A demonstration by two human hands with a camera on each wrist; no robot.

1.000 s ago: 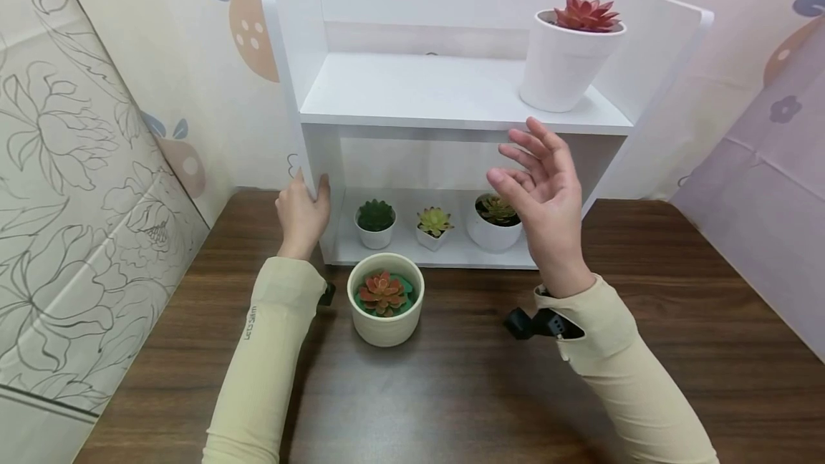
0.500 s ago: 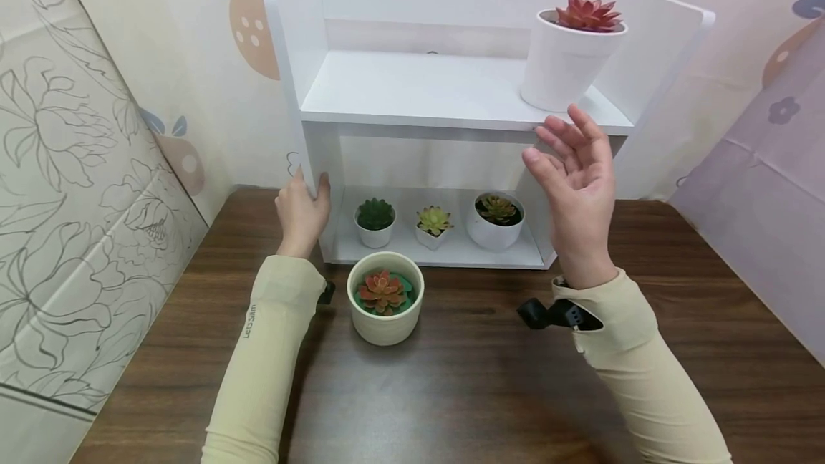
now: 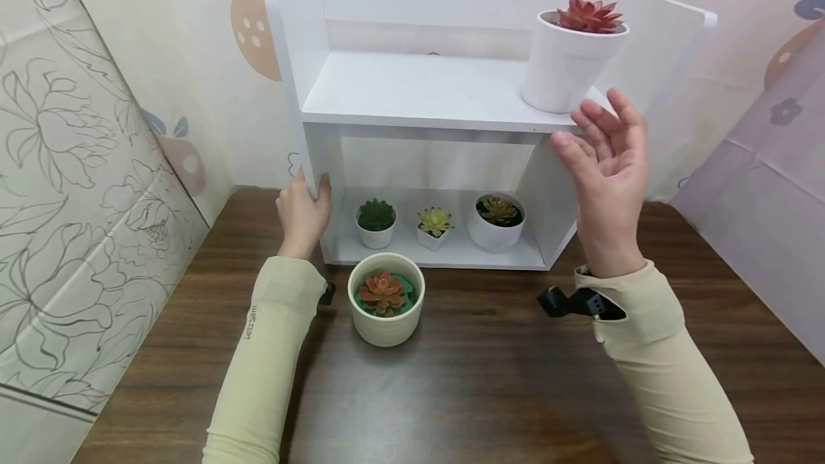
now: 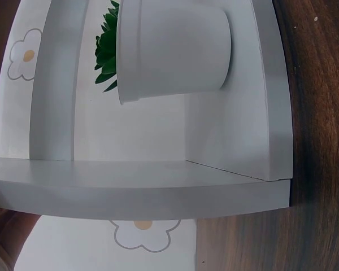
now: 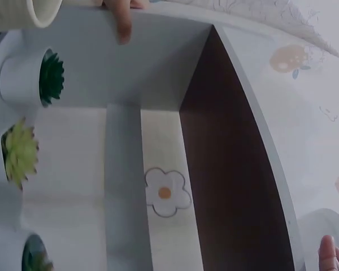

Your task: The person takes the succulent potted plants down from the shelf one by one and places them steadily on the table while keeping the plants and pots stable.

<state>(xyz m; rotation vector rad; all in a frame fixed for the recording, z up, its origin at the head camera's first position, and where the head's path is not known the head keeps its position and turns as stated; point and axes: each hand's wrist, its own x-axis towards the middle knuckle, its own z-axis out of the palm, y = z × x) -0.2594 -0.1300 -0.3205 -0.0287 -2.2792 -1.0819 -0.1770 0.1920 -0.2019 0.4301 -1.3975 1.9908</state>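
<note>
A white two-tier shelf (image 3: 412,92) stands at the back of the table. My left hand (image 3: 303,213) grips its left side panel, thumb on the inner face and fingers round the outside. My right hand (image 3: 612,181) is raised before the right side panel, palm up, fingers loosely bent, holding nothing. Just above its fingertips, a red succulent in a tall white pot (image 3: 567,63) sits on the upper board. Along the lower board stand a dark green succulent (image 3: 376,217), a yellow-green one (image 3: 435,223) and a brownish-green one in a rounder pot (image 3: 495,224).
A cream pot with an orange-red succulent (image 3: 384,306) stands on the dark wooden table (image 3: 451,392), in front of the shelf's left half. Patterned wall covering (image 3: 155,20) is behind the shelf, with a floral panel (image 3: 64,163) at the left.
My right hand has moved to the right and slightly up, from in front of the lower compartment to the right side panel. The left hand and the pots have stayed put.
</note>
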